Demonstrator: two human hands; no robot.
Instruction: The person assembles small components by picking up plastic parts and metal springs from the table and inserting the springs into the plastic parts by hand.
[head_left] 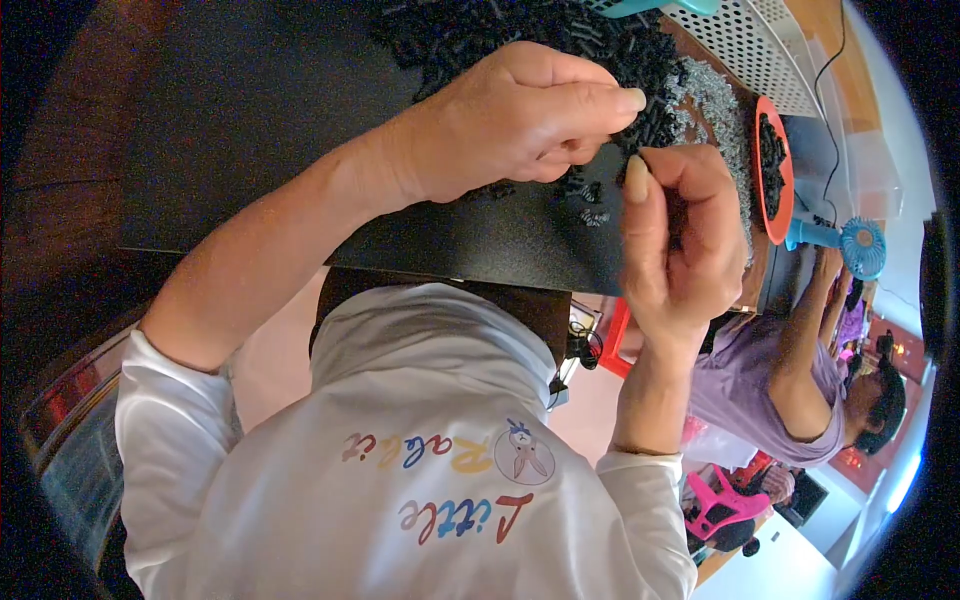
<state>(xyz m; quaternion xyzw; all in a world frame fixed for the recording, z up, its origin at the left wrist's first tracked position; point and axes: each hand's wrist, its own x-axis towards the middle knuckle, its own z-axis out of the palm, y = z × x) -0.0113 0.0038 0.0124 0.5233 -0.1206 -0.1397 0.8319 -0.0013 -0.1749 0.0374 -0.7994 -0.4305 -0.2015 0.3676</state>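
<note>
Hands pinching small black parts above a dark worktop

Right hand and left hand each pinch a tiny black piece; on the worktop, a large black heap looks unsorted, beyond it an orange tray partly filled.

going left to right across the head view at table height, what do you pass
left hand → right hand → grey pile of small parts → orange-rimmed tray → blue handheld fan
</note>
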